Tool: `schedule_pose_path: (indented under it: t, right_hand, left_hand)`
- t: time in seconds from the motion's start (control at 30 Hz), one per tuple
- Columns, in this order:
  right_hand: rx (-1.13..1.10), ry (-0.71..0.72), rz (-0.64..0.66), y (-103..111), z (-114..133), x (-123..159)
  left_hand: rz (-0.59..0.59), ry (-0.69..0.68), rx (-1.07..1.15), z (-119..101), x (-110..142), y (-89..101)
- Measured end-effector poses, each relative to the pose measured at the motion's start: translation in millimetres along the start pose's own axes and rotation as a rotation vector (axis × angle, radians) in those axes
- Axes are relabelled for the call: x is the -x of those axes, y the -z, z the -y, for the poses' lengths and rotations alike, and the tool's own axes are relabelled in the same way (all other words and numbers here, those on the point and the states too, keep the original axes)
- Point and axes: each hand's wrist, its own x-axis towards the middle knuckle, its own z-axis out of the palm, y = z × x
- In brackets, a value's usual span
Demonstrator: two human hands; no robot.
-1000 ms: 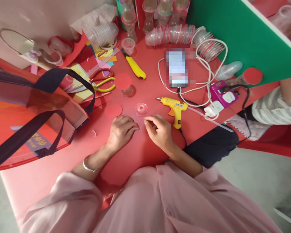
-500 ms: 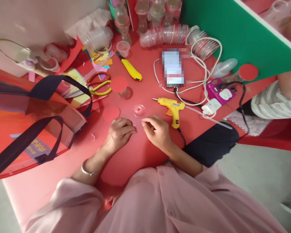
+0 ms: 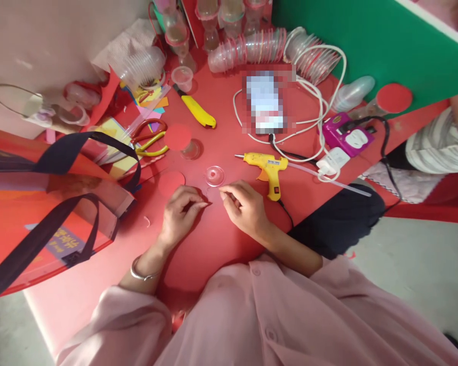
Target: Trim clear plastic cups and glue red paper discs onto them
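My left hand [image 3: 181,212] rests on the red table with thumb and fingertips pinched together. Any thing in that pinch is too small to name. Just to its right, my right hand [image 3: 245,206] is also closed in a pinch, and what it may hold does not show. Beyond the fingertips lies a clear round plastic piece [image 3: 215,176] with a small mark at its centre, touched by neither hand. A red paper disc [image 3: 171,183] lies above my left hand. Right of my right hand is a yellow hot glue gun [image 3: 267,170], its nozzle pointing left.
An orange bag [image 3: 30,203] with dark handles stands left. Behind are red-handled pliers [image 3: 149,136], a yellow utility knife [image 3: 198,111], stacked plastic cups [image 3: 252,48] and a phone [image 3: 264,101]. White cables run to a purple power adapter [image 3: 349,133]. Another person's sleeve [image 3: 438,142] shows at right.
The view has shifted slightly, moving the far objects left in the picture. My left hand has turned a little, so its pinched fingertips show more clearly. My right hand stays almost the same.
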Motion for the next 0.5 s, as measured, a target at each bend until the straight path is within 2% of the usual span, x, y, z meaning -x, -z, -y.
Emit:
schedule_pose_path:
  t: [0.07, 0.13, 0.23, 0.3, 0.4, 0.5]
  right_hand:
    - [0.053, 0.018, -0.021, 0, 3, -1]
    - [0.119, 0.017, -0.017, 0, 7, -5]
    - [0.199, -0.008, 0.066, -2, 11, -17]
    - [0.24, -0.016, 0.134, -5, 11, -27]
    - [0.27, 0.006, 0.19, -11, 6, -36]
    - [0.283, 0.038, 0.195, -16, -2, -38]
  left_hand:
    - [-0.054, 0.04, 0.049, -4, -2, -0.1]
    - [-0.057, 0.077, 0.13, -8, -2, -2.2]
    - [-0.023, 0.156, 0.343, -8, 0, -7.9]
    - [-0.031, 0.216, 0.406, -6, 3, -11.6]
    - [-0.094, 0.275, 0.313, -1, 6, -14.2]
    - [-0.136, 0.191, 0.04, 2, 4, -12.9]
